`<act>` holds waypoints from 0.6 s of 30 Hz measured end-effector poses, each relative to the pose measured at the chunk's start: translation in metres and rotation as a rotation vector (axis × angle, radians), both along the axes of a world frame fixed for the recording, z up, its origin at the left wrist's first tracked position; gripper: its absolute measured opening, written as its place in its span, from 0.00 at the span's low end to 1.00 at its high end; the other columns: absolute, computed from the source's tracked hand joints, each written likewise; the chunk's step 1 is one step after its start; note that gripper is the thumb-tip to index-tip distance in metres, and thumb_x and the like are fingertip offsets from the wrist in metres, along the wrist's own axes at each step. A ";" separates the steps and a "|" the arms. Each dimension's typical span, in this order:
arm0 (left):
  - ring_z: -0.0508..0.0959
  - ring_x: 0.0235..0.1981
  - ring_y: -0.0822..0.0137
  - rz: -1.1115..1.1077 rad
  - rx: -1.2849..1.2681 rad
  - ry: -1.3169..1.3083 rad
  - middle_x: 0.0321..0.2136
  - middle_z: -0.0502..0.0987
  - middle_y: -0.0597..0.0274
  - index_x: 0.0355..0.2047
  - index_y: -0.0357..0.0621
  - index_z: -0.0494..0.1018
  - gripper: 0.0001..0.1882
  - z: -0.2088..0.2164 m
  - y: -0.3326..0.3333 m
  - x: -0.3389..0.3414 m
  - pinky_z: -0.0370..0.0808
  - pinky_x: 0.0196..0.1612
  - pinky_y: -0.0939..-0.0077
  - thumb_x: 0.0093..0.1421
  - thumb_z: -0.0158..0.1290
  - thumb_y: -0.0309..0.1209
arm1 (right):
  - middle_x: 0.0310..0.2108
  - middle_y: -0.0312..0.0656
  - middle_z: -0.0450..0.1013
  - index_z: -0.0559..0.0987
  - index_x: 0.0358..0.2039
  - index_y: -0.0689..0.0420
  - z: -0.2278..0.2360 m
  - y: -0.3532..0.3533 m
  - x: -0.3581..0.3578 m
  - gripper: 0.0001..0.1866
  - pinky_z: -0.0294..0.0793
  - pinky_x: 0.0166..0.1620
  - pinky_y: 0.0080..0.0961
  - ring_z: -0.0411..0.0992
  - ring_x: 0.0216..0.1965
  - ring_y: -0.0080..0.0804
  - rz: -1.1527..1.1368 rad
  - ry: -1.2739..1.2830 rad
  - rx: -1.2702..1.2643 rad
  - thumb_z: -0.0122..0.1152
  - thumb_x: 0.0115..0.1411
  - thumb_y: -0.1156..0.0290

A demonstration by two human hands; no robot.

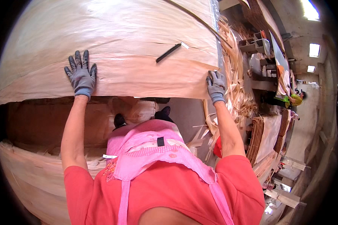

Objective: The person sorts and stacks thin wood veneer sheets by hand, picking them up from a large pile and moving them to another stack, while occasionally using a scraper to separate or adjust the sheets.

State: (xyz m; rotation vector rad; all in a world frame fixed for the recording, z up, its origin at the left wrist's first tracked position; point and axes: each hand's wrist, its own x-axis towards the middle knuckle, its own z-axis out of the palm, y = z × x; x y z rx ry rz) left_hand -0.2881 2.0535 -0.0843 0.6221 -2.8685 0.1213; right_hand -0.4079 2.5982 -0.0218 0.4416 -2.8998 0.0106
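Observation:
A wide, pale wood veneer sheet (112, 30) covers the work surface before me. A narrower, pinkish veneer strip (146, 77) lies along its near edge. My left hand (82, 77), in a grey glove with dark fingertips, presses flat on the strip with its fingers spread. At the strip's right end, my right hand (216, 85), gloved alike, has its fingers bent and close together on the corner. Its fingertips are partly hidden. Between the hands, farther in, lies a slim black tool (168, 53) with a white tip, touched by neither hand.
A thin dark strip (199, 19) crosses the far right corner of the sheet. Loose veneer scraps (234, 86) heap beside the right edge. More veneer stacks (264, 137) stand to the right, where a person in a yellow top (296, 99) is. Another veneer pile (33, 180) is at lower left.

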 end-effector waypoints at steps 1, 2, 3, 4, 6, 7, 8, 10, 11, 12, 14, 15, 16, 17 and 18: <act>0.45 0.72 0.50 -0.033 -0.012 0.103 0.73 0.44 0.65 0.72 0.69 0.47 0.35 -0.008 -0.006 0.002 0.41 0.67 0.36 0.66 0.42 0.54 | 0.54 0.48 0.71 0.78 0.51 0.48 -0.003 0.003 -0.003 0.19 0.63 0.62 0.45 0.66 0.56 0.52 0.029 0.012 -0.011 0.62 0.57 0.67; 0.45 0.72 0.50 -0.060 -0.025 0.204 0.73 0.43 0.65 0.72 0.69 0.46 0.35 -0.015 -0.014 0.006 0.41 0.67 0.36 0.66 0.41 0.54 | 0.54 0.48 0.71 0.78 0.51 0.48 -0.008 0.005 -0.006 0.19 0.63 0.62 0.45 0.66 0.56 0.52 0.063 0.021 -0.021 0.63 0.57 0.67; 0.45 0.73 0.50 -0.089 -0.068 0.314 0.73 0.42 0.66 0.72 0.69 0.45 0.36 -0.022 -0.021 0.007 0.41 0.67 0.34 0.66 0.41 0.55 | 0.54 0.48 0.71 0.78 0.51 0.48 -0.014 0.007 -0.011 0.20 0.62 0.62 0.46 0.66 0.56 0.51 0.099 0.031 -0.032 0.63 0.56 0.67; 0.45 0.73 0.51 -0.096 -0.086 0.342 0.73 0.42 0.66 0.72 0.69 0.45 0.37 -0.019 -0.016 0.004 0.41 0.67 0.33 0.66 0.42 0.55 | 0.54 0.47 0.70 0.78 0.51 0.48 -0.021 0.016 -0.010 0.20 0.63 0.60 0.47 0.67 0.55 0.51 0.136 0.079 -0.039 0.63 0.56 0.67; 0.45 0.73 0.51 -0.122 -0.131 0.329 0.73 0.42 0.66 0.72 0.69 0.45 0.38 0.000 -0.009 0.005 0.40 0.66 0.31 0.65 0.44 0.56 | 0.53 0.47 0.70 0.78 0.50 0.48 -0.021 0.015 -0.003 0.20 0.64 0.59 0.46 0.67 0.53 0.51 0.131 0.051 -0.083 0.63 0.56 0.67; 0.46 0.73 0.52 -0.077 -0.124 0.223 0.73 0.45 0.64 0.72 0.68 0.47 0.37 0.016 -0.003 0.009 0.41 0.67 0.34 0.65 0.47 0.52 | 0.52 0.47 0.70 0.78 0.50 0.48 -0.013 0.009 -0.004 0.20 0.65 0.58 0.45 0.67 0.52 0.51 0.134 0.047 -0.103 0.63 0.56 0.67; 0.47 0.72 0.53 -0.070 -0.057 0.275 0.72 0.47 0.63 0.71 0.66 0.50 0.36 0.022 0.005 0.010 0.42 0.68 0.37 0.65 0.49 0.49 | 0.51 0.48 0.70 0.78 0.50 0.48 -0.007 0.008 -0.004 0.20 0.66 0.56 0.44 0.67 0.51 0.50 0.155 0.020 -0.114 0.63 0.56 0.67; 0.53 0.70 0.54 -0.034 0.137 0.343 0.69 0.57 0.58 0.65 0.56 0.62 0.30 0.041 0.030 0.017 0.47 0.70 0.51 0.64 0.55 0.40 | 0.52 0.48 0.70 0.77 0.51 0.49 0.000 0.014 -0.004 0.20 0.66 0.56 0.43 0.66 0.52 0.49 0.162 -0.022 -0.104 0.63 0.56 0.66; 0.58 0.68 0.54 -0.068 0.226 0.440 0.66 0.61 0.54 0.61 0.49 0.68 0.26 0.048 0.040 0.026 0.54 0.68 0.59 0.63 0.57 0.36 | 0.52 0.48 0.70 0.77 0.51 0.49 0.000 0.018 -0.005 0.20 0.67 0.55 0.43 0.66 0.52 0.49 0.170 -0.040 -0.106 0.63 0.56 0.66; 0.63 0.65 0.58 0.019 0.483 0.526 0.64 0.64 0.52 0.59 0.44 0.70 0.23 0.051 0.055 0.037 0.60 0.65 0.66 0.64 0.56 0.32 | 0.53 0.49 0.69 0.77 0.52 0.48 -0.002 0.023 -0.006 0.21 0.67 0.55 0.43 0.66 0.52 0.48 0.182 -0.046 -0.120 0.63 0.57 0.64; 0.66 0.62 0.64 0.164 0.861 0.703 0.61 0.68 0.59 0.61 0.40 0.65 0.23 0.038 0.062 0.074 0.63 0.64 0.68 0.65 0.53 0.25 | 0.53 0.50 0.69 0.77 0.53 0.48 -0.002 0.020 -0.007 0.22 0.67 0.56 0.43 0.67 0.51 0.48 0.225 0.002 -0.060 0.63 0.57 0.64; 0.68 0.59 0.65 0.282 0.998 0.760 0.58 0.70 0.58 0.61 0.40 0.64 0.24 0.034 0.065 0.097 0.66 0.62 0.69 0.65 0.53 0.23 | 0.53 0.50 0.69 0.77 0.53 0.48 -0.001 0.017 -0.007 0.22 0.67 0.56 0.43 0.67 0.51 0.48 0.254 0.022 -0.031 0.63 0.57 0.63; 0.70 0.57 0.65 0.312 0.980 0.723 0.56 0.71 0.58 0.59 0.40 0.65 0.22 0.026 0.061 0.126 0.68 0.60 0.72 0.65 0.52 0.22 | 0.53 0.51 0.69 0.77 0.53 0.48 0.001 0.009 -0.009 0.21 0.67 0.56 0.46 0.68 0.50 0.50 0.272 0.009 -0.062 0.62 0.57 0.65; 0.72 0.55 0.66 0.354 0.941 0.673 0.55 0.72 0.58 0.58 0.40 0.66 0.20 0.024 0.061 0.156 0.70 0.58 0.74 0.65 0.51 0.21 | 0.52 0.52 0.70 0.77 0.52 0.49 -0.004 0.009 -0.009 0.21 0.67 0.56 0.47 0.68 0.50 0.51 0.306 0.008 -0.057 0.61 0.57 0.67; 0.73 0.53 0.66 0.358 0.984 0.617 0.54 0.72 0.58 0.57 0.39 0.66 0.20 0.013 0.066 0.178 0.72 0.57 0.73 0.65 0.51 0.20 | 0.50 0.53 0.71 0.77 0.52 0.51 -0.004 0.015 -0.016 0.20 0.67 0.56 0.48 0.69 0.50 0.52 0.350 0.006 -0.053 0.61 0.57 0.68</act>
